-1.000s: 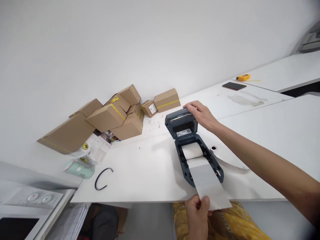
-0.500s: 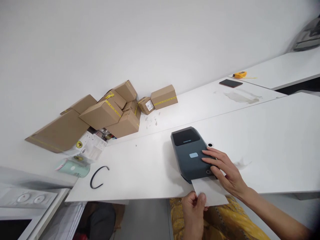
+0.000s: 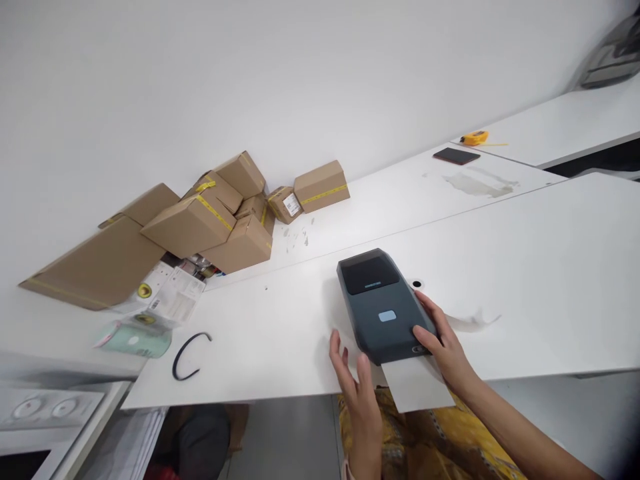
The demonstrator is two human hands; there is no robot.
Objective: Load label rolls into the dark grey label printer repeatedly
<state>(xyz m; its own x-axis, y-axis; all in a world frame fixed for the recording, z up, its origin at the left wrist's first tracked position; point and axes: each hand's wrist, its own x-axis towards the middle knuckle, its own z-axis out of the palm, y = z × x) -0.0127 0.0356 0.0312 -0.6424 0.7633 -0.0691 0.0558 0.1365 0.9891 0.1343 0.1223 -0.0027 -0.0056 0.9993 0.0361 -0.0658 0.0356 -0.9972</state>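
A dark blue-grey label printer with a black window and a light blue button rests on the white table. My right hand grips its right side, thumb on the top near the front edge and fingers along the flank. From the printer's front, a white sheet of paper sticks out over the table edge, above my lap. My left hand is open and holds nothing; its spread fingers are near the printer's front left corner, apart from the paper. Just behind the right fingers lies a small white round item with a black centre.
Cardboard boxes with yellow tape are piled at the back left. Nearer are clear packages, a mint-green pack and a black headband. A tape measure and a dark tablet lie at the back right.
My left hand has let go of the paper, opened and moved left and up beside the printer. My right hand has shifted from the printer's top to grip its right side.
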